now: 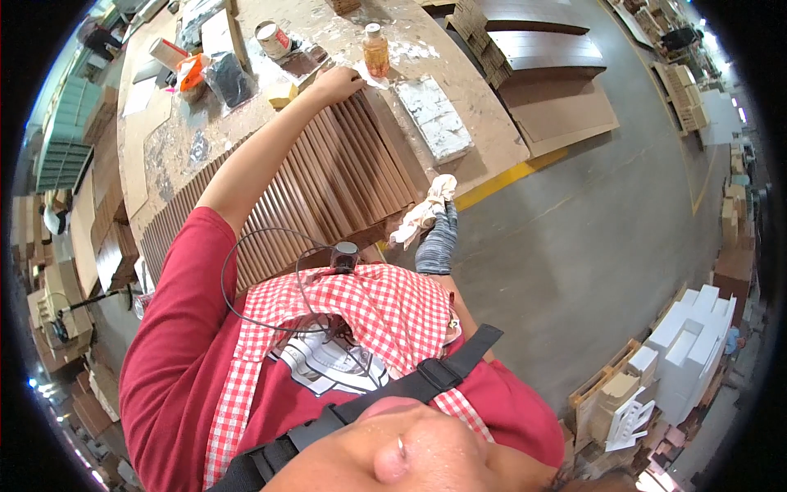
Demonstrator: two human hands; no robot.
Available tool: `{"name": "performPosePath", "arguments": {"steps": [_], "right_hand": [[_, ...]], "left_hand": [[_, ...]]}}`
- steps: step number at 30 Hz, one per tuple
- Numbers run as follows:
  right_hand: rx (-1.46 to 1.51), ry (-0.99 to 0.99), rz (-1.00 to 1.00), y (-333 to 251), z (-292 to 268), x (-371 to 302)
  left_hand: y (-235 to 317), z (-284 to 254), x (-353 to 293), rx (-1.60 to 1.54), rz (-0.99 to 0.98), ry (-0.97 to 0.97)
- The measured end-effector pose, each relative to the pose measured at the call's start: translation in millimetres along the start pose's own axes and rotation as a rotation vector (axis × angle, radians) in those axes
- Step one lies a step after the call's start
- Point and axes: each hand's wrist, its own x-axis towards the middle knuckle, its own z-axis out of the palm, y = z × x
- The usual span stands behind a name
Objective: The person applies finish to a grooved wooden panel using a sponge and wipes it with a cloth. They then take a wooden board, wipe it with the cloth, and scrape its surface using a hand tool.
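A row of brown wooden boards (279,184) lies side by side on the worktable in front of me, their long edges showing as ridges. My left hand (338,84) reaches across to the far end of the row, fingers curled over the end of a board. At the near right corner, my right hand is wrapped in a cream rag (426,213) that hides its fingers. A grey striped sleeve (438,246) covers that forearm. The rag is beside the edge of the rightmost board.
On the worktable (492,135) stand a bottle of amber liquid (375,53), a white tin (272,39), a yellow block (283,96) and a paint-smeared white slab (433,119). Dark boards (541,49) are stacked beyond. White foam pieces (689,353) stand at the right. A black cable (234,254) loops before my apron.
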Motion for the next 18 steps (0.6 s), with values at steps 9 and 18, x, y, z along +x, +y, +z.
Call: {"name": "performPosePath", "arguments": {"steps": [9,18], "right_hand": [[0.037,-0.122,0.162,-33,-24,4],[-0.472,-0.597,-0.431,-106,35,50]], "left_hand": [[51,-69,-91,-0.422,0.186,0.198],[-25,-73,-226,-0.478,0.385,0.643]]}}
